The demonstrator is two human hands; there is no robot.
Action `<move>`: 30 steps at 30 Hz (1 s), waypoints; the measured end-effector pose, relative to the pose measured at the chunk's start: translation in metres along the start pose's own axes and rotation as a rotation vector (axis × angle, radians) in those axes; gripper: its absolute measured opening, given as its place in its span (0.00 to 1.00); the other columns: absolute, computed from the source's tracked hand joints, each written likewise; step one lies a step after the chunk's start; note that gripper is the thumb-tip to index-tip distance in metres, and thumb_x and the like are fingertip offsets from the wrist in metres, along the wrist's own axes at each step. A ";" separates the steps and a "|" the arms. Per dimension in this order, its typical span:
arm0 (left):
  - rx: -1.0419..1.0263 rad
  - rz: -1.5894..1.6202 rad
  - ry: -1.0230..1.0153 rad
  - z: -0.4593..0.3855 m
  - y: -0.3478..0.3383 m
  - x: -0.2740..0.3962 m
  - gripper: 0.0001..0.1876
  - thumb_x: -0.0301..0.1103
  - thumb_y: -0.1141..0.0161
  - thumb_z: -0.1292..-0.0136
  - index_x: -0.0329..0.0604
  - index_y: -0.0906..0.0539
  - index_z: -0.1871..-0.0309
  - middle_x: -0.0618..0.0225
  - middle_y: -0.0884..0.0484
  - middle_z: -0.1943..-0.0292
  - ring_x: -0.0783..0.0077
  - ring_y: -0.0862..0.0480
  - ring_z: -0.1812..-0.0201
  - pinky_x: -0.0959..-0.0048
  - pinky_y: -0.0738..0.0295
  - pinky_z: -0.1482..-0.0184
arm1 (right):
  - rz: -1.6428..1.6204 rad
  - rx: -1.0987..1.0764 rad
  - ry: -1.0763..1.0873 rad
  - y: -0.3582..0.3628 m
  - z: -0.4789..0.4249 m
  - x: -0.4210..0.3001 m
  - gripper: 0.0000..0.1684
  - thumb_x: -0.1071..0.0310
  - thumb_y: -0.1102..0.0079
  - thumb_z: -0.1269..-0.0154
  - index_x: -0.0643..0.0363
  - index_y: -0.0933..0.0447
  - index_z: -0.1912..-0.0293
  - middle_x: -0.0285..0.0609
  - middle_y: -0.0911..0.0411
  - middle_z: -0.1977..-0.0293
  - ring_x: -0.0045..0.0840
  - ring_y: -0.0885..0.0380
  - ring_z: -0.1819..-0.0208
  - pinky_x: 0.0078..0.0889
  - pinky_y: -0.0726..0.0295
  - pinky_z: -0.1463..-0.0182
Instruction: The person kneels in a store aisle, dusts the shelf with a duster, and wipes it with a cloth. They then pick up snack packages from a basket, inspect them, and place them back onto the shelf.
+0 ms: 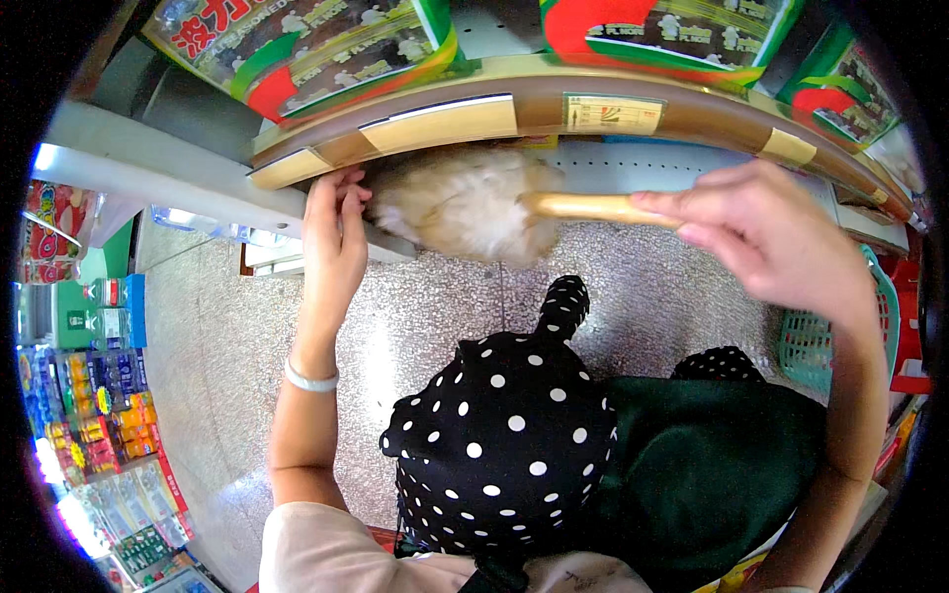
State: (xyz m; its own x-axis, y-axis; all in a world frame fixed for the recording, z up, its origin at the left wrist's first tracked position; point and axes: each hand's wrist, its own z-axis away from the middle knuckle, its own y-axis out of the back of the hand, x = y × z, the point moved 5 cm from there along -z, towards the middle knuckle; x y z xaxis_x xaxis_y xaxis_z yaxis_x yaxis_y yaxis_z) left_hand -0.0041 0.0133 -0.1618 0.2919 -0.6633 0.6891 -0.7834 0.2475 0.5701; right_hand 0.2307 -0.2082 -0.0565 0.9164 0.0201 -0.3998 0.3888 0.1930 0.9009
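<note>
My right hand (749, 230) grips the pale wooden handle of a feather duster (474, 204), which points to the left. Its fluffy white and tan head is blurred and lies just below the front edge of a store shelf (537, 111). Part of the head reaches under that edge. At the left end of the shelf, my left hand (337, 204) is raised with bent fingers near the lower rim and the grey upright; whether the fingertips touch the rim cannot be told. A white bangle circles the left wrist.
Green and red snack packages (667, 37) stand on the shelf above. A metal upright (163, 163) runs along the left. Packaged goods (111, 400) fill a display at far left. A green plastic basket (808, 341) sits at right. My polka-dot clothing (511, 445) covers the lower middle, above a speckled floor (430, 311).
</note>
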 end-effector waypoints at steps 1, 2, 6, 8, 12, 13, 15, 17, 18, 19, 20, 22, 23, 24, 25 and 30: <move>0.027 0.077 0.052 0.006 0.003 0.000 0.11 0.22 0.55 0.35 0.32 0.28 0.51 0.58 0.23 0.59 0.71 0.22 0.62 0.74 0.28 0.57 | -0.014 0.065 0.069 -0.008 -0.003 -0.004 0.24 0.78 0.47 0.44 0.52 0.25 0.47 0.46 0.31 0.78 0.31 0.30 0.79 0.33 0.34 0.74; 0.025 0.089 0.094 0.009 0.007 0.003 0.12 0.22 0.57 0.33 0.32 0.29 0.49 0.61 0.24 0.58 0.77 0.25 0.62 0.78 0.29 0.56 | -0.042 0.132 0.110 -0.016 0.000 -0.002 0.20 0.73 0.47 0.44 0.52 0.23 0.50 0.44 0.31 0.80 0.35 0.30 0.80 0.37 0.33 0.76; 0.048 0.115 0.081 0.017 0.014 0.004 0.14 0.25 0.56 0.32 0.32 0.32 0.45 0.63 0.25 0.56 0.79 0.25 0.59 0.80 0.30 0.55 | 0.349 0.217 0.073 -0.035 0.006 0.010 0.26 0.75 0.44 0.47 0.47 0.25 0.46 0.40 0.33 0.78 0.27 0.30 0.79 0.31 0.31 0.77; 0.022 0.105 0.115 0.014 0.006 0.008 0.13 0.25 0.56 0.32 0.32 0.32 0.45 0.63 0.25 0.56 0.79 0.25 0.59 0.80 0.30 0.55 | 0.415 0.244 0.141 -0.041 0.009 0.005 0.27 0.75 0.45 0.49 0.46 0.25 0.47 0.39 0.32 0.75 0.28 0.29 0.77 0.31 0.29 0.76; 0.067 0.052 0.075 0.014 0.004 0.005 0.12 0.23 0.57 0.34 0.32 0.28 0.49 0.61 0.24 0.59 0.76 0.23 0.63 0.78 0.28 0.58 | 0.599 0.272 0.174 -0.027 0.027 0.011 0.26 0.74 0.48 0.51 0.48 0.24 0.49 0.39 0.32 0.71 0.31 0.28 0.74 0.31 0.28 0.74; 0.072 0.043 0.065 0.014 0.005 0.005 0.12 0.23 0.57 0.34 0.32 0.28 0.50 0.60 0.24 0.59 0.76 0.23 0.63 0.78 0.28 0.58 | 0.628 0.261 0.149 -0.020 0.035 0.016 0.25 0.74 0.48 0.51 0.49 0.24 0.50 0.40 0.32 0.71 0.31 0.28 0.73 0.32 0.28 0.73; 0.063 0.035 0.058 0.015 0.003 0.001 0.12 0.22 0.56 0.34 0.32 0.27 0.50 0.60 0.24 0.59 0.75 0.23 0.63 0.77 0.28 0.58 | 0.692 0.241 0.092 -0.004 0.056 0.026 0.24 0.74 0.49 0.52 0.51 0.24 0.51 0.40 0.32 0.71 0.32 0.27 0.72 0.33 0.27 0.72; 0.051 0.018 0.066 0.019 0.002 -0.004 0.12 0.22 0.56 0.35 0.32 0.27 0.51 0.59 0.24 0.59 0.74 0.23 0.63 0.77 0.28 0.58 | 0.757 0.252 0.053 0.004 0.072 0.027 0.23 0.71 0.48 0.53 0.51 0.23 0.53 0.37 0.32 0.73 0.29 0.29 0.73 0.31 0.28 0.71; 0.039 0.016 0.068 0.019 0.000 -0.006 0.12 0.22 0.56 0.35 0.32 0.27 0.51 0.59 0.24 0.59 0.73 0.23 0.63 0.76 0.28 0.58 | 0.789 0.259 0.029 0.004 0.078 0.026 0.23 0.69 0.48 0.53 0.51 0.22 0.53 0.36 0.33 0.73 0.27 0.30 0.73 0.30 0.28 0.71; 0.026 0.013 0.070 0.018 -0.002 -0.007 0.12 0.22 0.56 0.35 0.31 0.27 0.51 0.59 0.24 0.59 0.73 0.22 0.63 0.76 0.28 0.58 | 0.764 0.272 0.056 0.002 0.077 0.019 0.22 0.69 0.48 0.53 0.51 0.22 0.54 0.36 0.32 0.73 0.27 0.30 0.73 0.30 0.28 0.71; 0.026 0.012 0.066 0.018 -0.004 -0.005 0.11 0.21 0.56 0.35 0.32 0.27 0.51 0.58 0.24 0.59 0.73 0.22 0.63 0.76 0.28 0.58 | 0.737 0.286 0.082 0.000 0.072 0.008 0.22 0.69 0.48 0.53 0.51 0.22 0.54 0.36 0.32 0.73 0.27 0.30 0.73 0.30 0.28 0.72; 0.014 0.034 0.045 0.013 -0.017 0.001 0.11 0.21 0.56 0.36 0.32 0.27 0.52 0.58 0.24 0.59 0.72 0.22 0.64 0.76 0.28 0.59 | 0.695 0.310 0.121 -0.004 0.058 -0.014 0.22 0.69 0.47 0.54 0.49 0.22 0.55 0.35 0.33 0.73 0.26 0.30 0.73 0.29 0.29 0.73; -0.018 0.035 0.040 0.010 -0.024 0.004 0.12 0.22 0.56 0.35 0.32 0.27 0.51 0.60 0.23 0.59 0.74 0.23 0.63 0.77 0.28 0.58 | 0.685 0.325 0.125 -0.009 0.048 -0.021 0.22 0.69 0.47 0.54 0.49 0.22 0.55 0.35 0.33 0.73 0.25 0.29 0.73 0.28 0.29 0.73; -0.050 0.037 0.034 0.006 -0.029 0.008 0.12 0.22 0.56 0.34 0.32 0.28 0.49 0.61 0.23 0.58 0.76 0.23 0.62 0.78 0.29 0.57 | 0.675 0.339 0.126 -0.014 0.037 -0.023 0.22 0.68 0.47 0.54 0.48 0.22 0.55 0.35 0.33 0.74 0.25 0.29 0.73 0.28 0.29 0.73; -0.081 0.035 0.032 0.005 -0.033 0.011 0.13 0.23 0.56 0.33 0.32 0.28 0.48 0.62 0.23 0.57 0.78 0.24 0.61 0.80 0.30 0.56 | 0.662 0.353 0.134 -0.015 0.032 -0.021 0.22 0.68 0.47 0.54 0.47 0.22 0.55 0.34 0.33 0.74 0.25 0.29 0.73 0.28 0.29 0.73; -0.149 0.108 0.049 0.006 -0.042 0.005 0.11 0.23 0.55 0.33 0.31 0.26 0.51 0.62 0.22 0.59 0.78 0.24 0.61 0.80 0.30 0.55 | 0.699 0.280 -0.022 0.022 0.072 0.034 0.16 0.70 0.48 0.49 0.49 0.22 0.58 0.40 0.35 0.76 0.34 0.29 0.72 0.35 0.29 0.69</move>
State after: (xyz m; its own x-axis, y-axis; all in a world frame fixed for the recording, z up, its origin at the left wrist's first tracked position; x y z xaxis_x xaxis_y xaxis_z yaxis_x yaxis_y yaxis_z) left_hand 0.0268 -0.0049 -0.1846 0.2400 -0.5925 0.7690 -0.7231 0.4194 0.5488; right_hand 0.2775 -0.2742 -0.0380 0.9592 0.0264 0.2814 -0.2767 -0.1147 0.9541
